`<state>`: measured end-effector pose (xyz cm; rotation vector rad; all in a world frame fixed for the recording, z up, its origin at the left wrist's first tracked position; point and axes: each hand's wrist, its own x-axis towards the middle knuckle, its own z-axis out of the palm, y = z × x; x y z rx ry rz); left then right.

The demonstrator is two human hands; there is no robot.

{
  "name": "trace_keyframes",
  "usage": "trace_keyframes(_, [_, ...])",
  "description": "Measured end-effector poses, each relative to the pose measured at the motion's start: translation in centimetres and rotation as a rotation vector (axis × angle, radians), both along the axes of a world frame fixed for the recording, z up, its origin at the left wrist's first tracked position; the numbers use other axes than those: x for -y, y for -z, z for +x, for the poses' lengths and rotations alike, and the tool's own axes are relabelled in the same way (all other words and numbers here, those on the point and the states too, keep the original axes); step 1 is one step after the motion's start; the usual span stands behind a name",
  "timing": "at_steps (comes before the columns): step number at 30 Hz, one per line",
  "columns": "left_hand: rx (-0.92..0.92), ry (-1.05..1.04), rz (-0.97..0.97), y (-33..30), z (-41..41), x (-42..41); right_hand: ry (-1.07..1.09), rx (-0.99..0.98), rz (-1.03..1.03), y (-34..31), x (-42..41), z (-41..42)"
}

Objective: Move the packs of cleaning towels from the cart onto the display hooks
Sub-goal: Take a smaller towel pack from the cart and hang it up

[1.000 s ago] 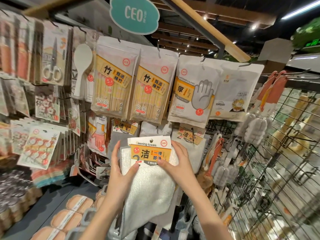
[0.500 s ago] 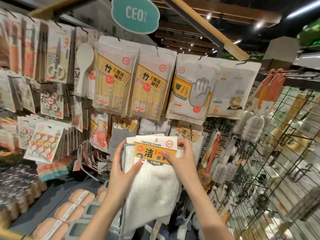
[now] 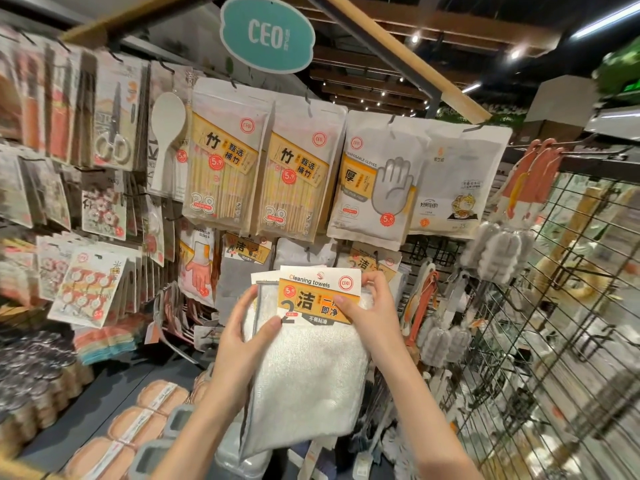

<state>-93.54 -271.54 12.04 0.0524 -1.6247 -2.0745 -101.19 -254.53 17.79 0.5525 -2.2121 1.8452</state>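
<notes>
I hold a pack of cleaning towels up in front of the display: white cloth under an orange and white header card. A second card edge shows behind it. My left hand grips the pack's left edge, thumb on the front. My right hand pinches the header card at its right side. Just behind the pack, more towel packs hang on the hooks, one grey and one to the right. The hook itself is hidden by the held pack. The cart is out of view.
Above hang bags of bamboo sticks, disposable gloves and a teal sign. Carded goods fill the left wall. A black wire grid panel with brushes stands to the right. Sponges lie on the shelf below.
The pack has shifted slightly right and closer to the hanging towel packs. My right hand has slid further up the header card's right edge.
</notes>
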Motion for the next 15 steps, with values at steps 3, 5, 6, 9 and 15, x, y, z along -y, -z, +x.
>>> trace_keyframes(3, [-0.004,0.000,0.005,0.0,-0.1,-0.3,-0.001,-0.003,0.005,0.0,-0.4,-0.2])
trace_keyframes(5, [-0.017,0.008,0.009,-0.1,-0.2,-0.4,0.005,-0.009,0.000,0.0,-0.6,-0.4])
trace_keyframes(6, [-0.024,0.020,0.021,-0.1,-0.3,-0.5,0.011,-0.014,-0.009,0.0,-0.8,-0.5])
trace_keyframes(9, [-0.042,0.030,0.036,-0.3,-0.5,-0.3,0.039,-0.034,-0.035,0.3,-1.3,-0.7])
trace_keyframes(15, [-0.071,-0.017,0.021,-0.2,-1.2,0.2,0.056,-0.009,-0.043,0.9,-2.4,-1.8])
